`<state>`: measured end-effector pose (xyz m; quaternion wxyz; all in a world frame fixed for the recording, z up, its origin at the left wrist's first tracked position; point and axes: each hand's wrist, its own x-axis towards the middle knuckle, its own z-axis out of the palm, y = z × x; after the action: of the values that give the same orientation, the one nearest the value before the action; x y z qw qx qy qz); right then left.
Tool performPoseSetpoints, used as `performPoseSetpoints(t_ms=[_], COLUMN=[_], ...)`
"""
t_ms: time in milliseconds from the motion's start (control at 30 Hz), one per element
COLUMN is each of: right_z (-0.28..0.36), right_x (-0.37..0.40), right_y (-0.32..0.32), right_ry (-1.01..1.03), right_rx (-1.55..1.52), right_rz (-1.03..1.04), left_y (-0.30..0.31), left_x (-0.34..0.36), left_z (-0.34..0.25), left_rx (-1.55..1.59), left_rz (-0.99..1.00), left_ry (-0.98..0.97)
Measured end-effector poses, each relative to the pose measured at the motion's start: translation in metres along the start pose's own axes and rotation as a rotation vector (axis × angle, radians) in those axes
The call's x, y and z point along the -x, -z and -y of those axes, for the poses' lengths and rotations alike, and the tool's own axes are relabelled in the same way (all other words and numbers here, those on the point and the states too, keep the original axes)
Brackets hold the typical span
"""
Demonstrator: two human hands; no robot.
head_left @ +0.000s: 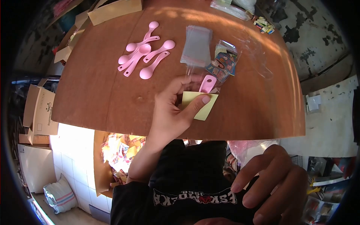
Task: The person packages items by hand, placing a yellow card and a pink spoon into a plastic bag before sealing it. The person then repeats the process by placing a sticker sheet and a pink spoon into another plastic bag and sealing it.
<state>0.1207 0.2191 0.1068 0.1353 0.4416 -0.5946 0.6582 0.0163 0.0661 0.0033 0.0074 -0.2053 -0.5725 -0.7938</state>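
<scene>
My left hand [174, 107] pinches a yellow paper card [198, 107] between thumb and fingers. The handle of a pink spoon [208, 84] sticks up behind the card, with clear plastic around it. Close to the camera, my right hand [273, 183] is raised at the lower right, its fingers loosely bent and apart. Several pink spoons [149, 70] lie in a loose group on the brown table [247, 108]. Beyond my left hand are a stack of clear plastic bags [197, 45] and a bag of printed cards [224, 63].
An open cardboard box [41, 108] stands left of the table. Below its near edge, another box [100, 165] holds many small packets. Small yellow pieces [264, 25] and plastic packs [230, 9] lie at the far edge. A white sack [60, 195] rests on the floor.
</scene>
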Motion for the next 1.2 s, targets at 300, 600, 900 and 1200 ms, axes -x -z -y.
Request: performPoseSetpoints(t_ms=[300, 600, 900, 1200], right_z=[-0.036, -0.095, -0.105, -0.109], right_x=[-0.015, -0.015, -0.011, -0.004], right_y=[0.033, 0.057, 0.060, 0.060], right_ry=[-0.215, -0.644, -0.720, -0.678], right_rx=[-0.367, 0.115, 0.020, 0.087], right_rz=[0.033, -0.252, -0.262, -0.238], left_y=[-0.001, -0.006, -0.001, 0.014], left_x=[-0.003, -0.004, 0.000, -0.003], left_z=[-0.001, 0.002, 0.001, -0.004], left_rx=[-0.006, -0.023, -0.033, 0.094], left_rz=[-0.047, -0.008, 0.041, -0.098], left_ry=[-0.006, -0.020, 0.043, -0.016])
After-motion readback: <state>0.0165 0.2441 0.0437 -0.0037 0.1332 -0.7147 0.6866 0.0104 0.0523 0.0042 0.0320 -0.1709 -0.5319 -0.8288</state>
